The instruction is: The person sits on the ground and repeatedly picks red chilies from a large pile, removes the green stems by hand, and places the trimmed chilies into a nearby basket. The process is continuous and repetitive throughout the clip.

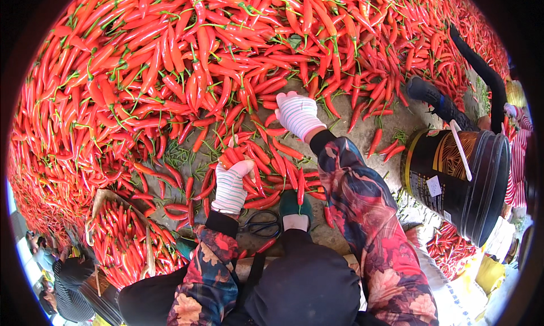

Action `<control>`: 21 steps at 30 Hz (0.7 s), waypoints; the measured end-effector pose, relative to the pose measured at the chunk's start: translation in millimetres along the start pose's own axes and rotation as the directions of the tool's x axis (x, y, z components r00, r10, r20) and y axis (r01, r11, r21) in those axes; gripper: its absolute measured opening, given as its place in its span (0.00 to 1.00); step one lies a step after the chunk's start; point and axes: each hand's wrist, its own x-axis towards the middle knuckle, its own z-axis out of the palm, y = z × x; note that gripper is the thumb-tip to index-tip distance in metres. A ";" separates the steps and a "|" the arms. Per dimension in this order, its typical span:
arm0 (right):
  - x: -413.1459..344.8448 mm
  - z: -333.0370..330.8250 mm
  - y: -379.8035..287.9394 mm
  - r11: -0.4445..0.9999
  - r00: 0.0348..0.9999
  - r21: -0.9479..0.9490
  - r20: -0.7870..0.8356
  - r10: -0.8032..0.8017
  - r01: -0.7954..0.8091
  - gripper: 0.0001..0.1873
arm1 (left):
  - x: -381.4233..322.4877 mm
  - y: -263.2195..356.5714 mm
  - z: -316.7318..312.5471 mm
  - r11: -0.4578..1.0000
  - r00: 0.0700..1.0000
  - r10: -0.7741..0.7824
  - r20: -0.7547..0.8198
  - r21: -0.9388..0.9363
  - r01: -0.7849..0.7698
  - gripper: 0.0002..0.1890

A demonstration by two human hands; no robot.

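My left hand (pixel 231 185), in a striped white glove with bare fingertips, grips a small bunch of red chili peppers (pixel 232 156) above the floor. In a matching glove, my right hand (pixel 298 114) is farther forward, at the near edge of a large heap of red chili peppers (pixel 165 58) with green stems. Its fingers are curled, and whether they hold a pepper is hidden. Loose peppers (pixel 278 162) lie between my hands and around my green shoe (pixel 290 202). Black-handled scissors (pixel 262 224) rest on the floor beside that shoe.
An open bag of peppers (pixel 121 241) stands at my left. On the right is a black bucket (pixel 457 177) with a white handle grip. Plucked green stems (pixel 180 156) litter the concrete floor (pixel 340 105). Other people's limbs (pixel 484 75) show at the right, and people (pixel 70 287) sit at lower left.
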 end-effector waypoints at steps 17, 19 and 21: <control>-77.1 2.2 15.3 0.040 0.875 0.927 0.336 0.350 -0.372 0.16 | 75.2 -6.6 47.4 0.016 0.868 0.198 0.454 0.884 -0.466 0.37; -79.4 9.8 13.0 -0.038 0.837 0.907 0.402 0.371 -0.419 0.15 | 89.5 -12.9 55.0 -0.115 0.854 0.123 0.506 0.862 -0.494 0.37; -77.3 18.6 8.0 -0.140 0.828 0.901 0.433 0.356 -0.411 0.16 | 104.7 -19.2 60.2 -0.215 0.845 0.069 0.530 0.835 -0.506 0.35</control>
